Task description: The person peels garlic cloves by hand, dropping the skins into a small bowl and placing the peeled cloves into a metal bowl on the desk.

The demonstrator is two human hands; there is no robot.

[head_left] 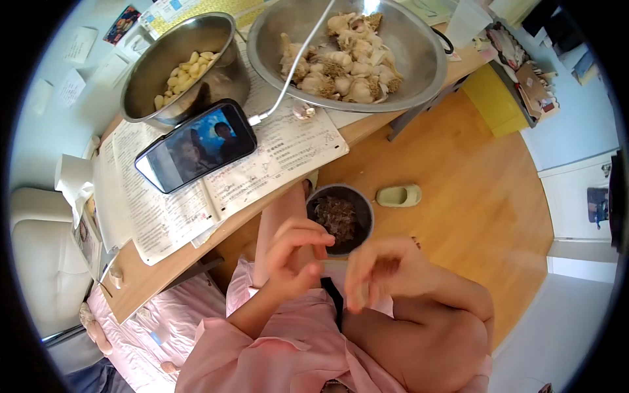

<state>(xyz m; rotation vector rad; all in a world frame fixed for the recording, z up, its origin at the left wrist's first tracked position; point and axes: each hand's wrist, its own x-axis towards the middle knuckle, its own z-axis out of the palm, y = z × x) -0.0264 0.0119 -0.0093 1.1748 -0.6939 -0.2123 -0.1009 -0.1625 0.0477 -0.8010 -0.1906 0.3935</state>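
My left hand (296, 254) is raised over my lap, its fingers curved and apart from the thumb, with nothing visible between them. To its right, my right hand (385, 270) has its fingers bent downward; motion blur hides whether they hold anything. Both are near a dark bin (371, 226) on the floor with brown, papery skins (337, 219) inside. On the desk, a tilted steel bowl (145, 75) contains peeled garlic cloves (190, 72). A wide steel basin (419, 69) has unpeeled garlic bulbs (357, 62) in it. One small bulb (303, 111) lies beside the basin.
A phone (196, 147) with a white cable (291, 75) leans against the steel bowl, over open printed papers (282, 154). The wooden desk's edge (154, 291) runs diagonally before me. A pale green slipper (400, 195) lies on the floor, and a yellow box (491, 101) stands farther right.
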